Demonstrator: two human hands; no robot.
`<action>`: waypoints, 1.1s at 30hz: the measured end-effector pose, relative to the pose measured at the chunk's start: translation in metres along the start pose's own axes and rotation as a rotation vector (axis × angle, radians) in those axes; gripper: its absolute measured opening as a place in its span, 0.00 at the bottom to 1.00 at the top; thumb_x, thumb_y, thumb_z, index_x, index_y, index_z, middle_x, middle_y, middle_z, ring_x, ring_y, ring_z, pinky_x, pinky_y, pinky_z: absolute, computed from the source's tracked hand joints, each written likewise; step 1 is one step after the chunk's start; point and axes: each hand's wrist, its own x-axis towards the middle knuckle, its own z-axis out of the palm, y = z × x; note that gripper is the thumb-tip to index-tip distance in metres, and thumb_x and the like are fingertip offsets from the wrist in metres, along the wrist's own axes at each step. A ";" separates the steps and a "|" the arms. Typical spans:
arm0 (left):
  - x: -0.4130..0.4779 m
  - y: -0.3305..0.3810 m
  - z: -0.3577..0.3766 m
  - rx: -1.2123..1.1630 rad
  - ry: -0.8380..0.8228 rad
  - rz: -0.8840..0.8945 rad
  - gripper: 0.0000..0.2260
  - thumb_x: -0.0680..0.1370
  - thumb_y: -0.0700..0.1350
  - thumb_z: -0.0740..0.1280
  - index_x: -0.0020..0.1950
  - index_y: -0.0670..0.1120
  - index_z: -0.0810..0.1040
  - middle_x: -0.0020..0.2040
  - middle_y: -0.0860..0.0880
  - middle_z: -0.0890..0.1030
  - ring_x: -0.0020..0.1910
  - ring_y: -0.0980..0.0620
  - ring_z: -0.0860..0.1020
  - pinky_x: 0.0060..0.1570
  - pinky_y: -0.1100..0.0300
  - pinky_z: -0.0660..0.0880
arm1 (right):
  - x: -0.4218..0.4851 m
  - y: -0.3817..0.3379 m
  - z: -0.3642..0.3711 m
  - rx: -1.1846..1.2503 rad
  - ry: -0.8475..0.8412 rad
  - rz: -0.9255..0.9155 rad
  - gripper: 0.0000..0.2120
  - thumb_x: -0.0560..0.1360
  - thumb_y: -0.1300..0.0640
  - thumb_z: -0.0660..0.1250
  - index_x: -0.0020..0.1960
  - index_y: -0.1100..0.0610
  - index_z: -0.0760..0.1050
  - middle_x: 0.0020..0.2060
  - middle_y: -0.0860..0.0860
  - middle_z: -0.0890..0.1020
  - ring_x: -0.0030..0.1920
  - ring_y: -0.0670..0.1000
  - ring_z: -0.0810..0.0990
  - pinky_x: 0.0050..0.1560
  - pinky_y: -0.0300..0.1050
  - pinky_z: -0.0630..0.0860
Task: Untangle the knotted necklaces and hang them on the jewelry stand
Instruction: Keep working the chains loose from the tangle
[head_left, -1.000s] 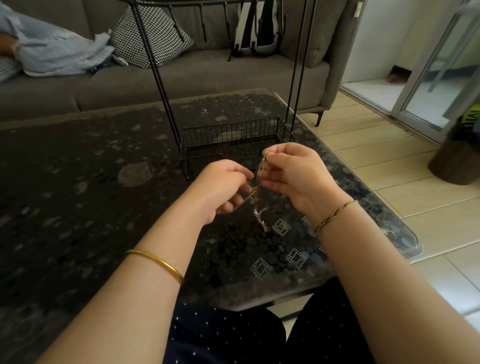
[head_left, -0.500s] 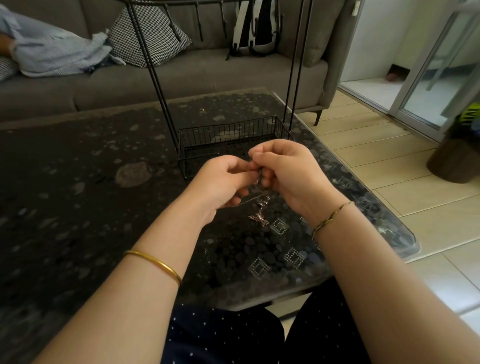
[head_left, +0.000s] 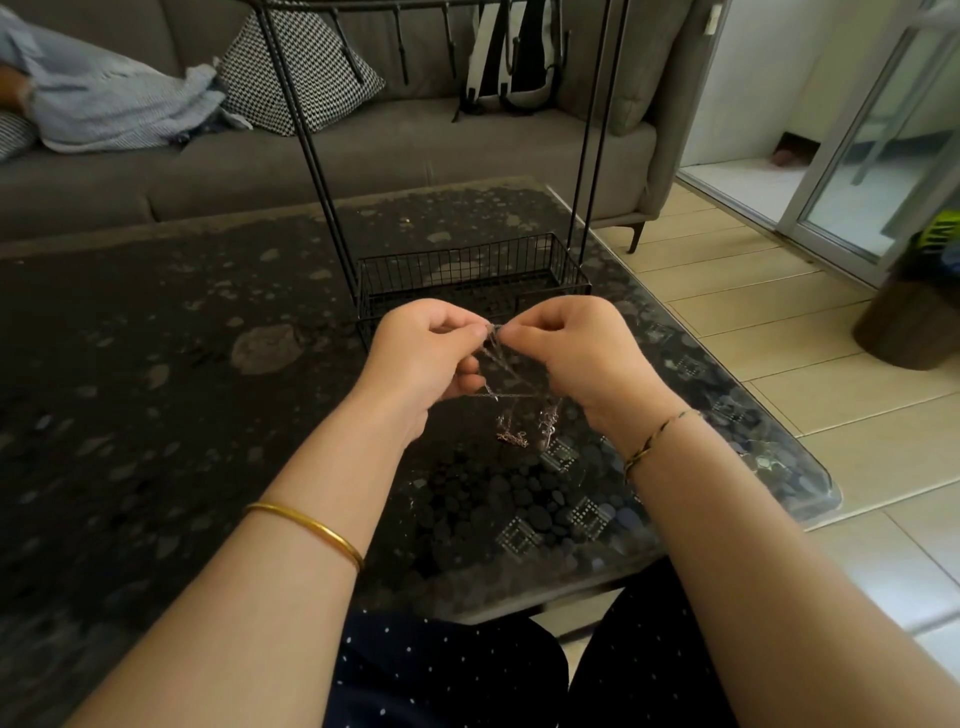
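Observation:
Thin tangled necklaces (head_left: 511, 387) hang between my two hands above the dark table. My left hand (head_left: 428, 356) pinches the chains at the top, fingertips almost meeting those of my right hand (head_left: 582, 353), which pinches the same spot. Strands spread downward into a web, and a loose bunch of chain ends (head_left: 524, 428) dangles below, close to the tabletop. The black wire jewelry stand (head_left: 467, 265) is just behind my hands, with a basket base and tall uprights. Its top bar with hooks (head_left: 400, 47) is partly cut off by the frame edge.
The dark patterned table (head_left: 208, 415) ends at a rounded corner on the right, over tiled floor (head_left: 779, 338). A grey sofa (head_left: 363, 150) with a checked cushion, clothing and a backpack stands behind. A dark stump-like object (head_left: 909, 322) sits at far right.
My hands have come together and risen slightly; the chains are now drawn out into a spread web between them instead of bunched below my fingers.

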 end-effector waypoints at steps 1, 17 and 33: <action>-0.001 0.000 0.000 0.010 -0.013 -0.006 0.04 0.78 0.40 0.67 0.46 0.45 0.81 0.43 0.47 0.79 0.37 0.56 0.77 0.31 0.66 0.77 | 0.001 0.000 0.001 0.037 0.021 0.008 0.05 0.74 0.56 0.68 0.43 0.56 0.81 0.38 0.55 0.82 0.31 0.47 0.75 0.29 0.39 0.70; 0.006 -0.004 0.001 0.164 0.034 -0.085 0.07 0.80 0.38 0.62 0.43 0.43 0.76 0.39 0.44 0.80 0.33 0.52 0.79 0.39 0.56 0.81 | 0.001 -0.008 -0.003 0.529 0.087 0.161 0.07 0.75 0.64 0.59 0.39 0.60 0.71 0.29 0.52 0.70 0.24 0.46 0.64 0.21 0.37 0.65; 0.004 0.010 -0.005 -0.484 0.023 -0.242 0.06 0.80 0.44 0.63 0.47 0.46 0.79 0.34 0.52 0.74 0.32 0.56 0.73 0.36 0.62 0.74 | 0.000 -0.004 0.004 0.212 -0.065 0.135 0.04 0.74 0.58 0.69 0.41 0.57 0.79 0.31 0.50 0.73 0.21 0.42 0.65 0.22 0.34 0.67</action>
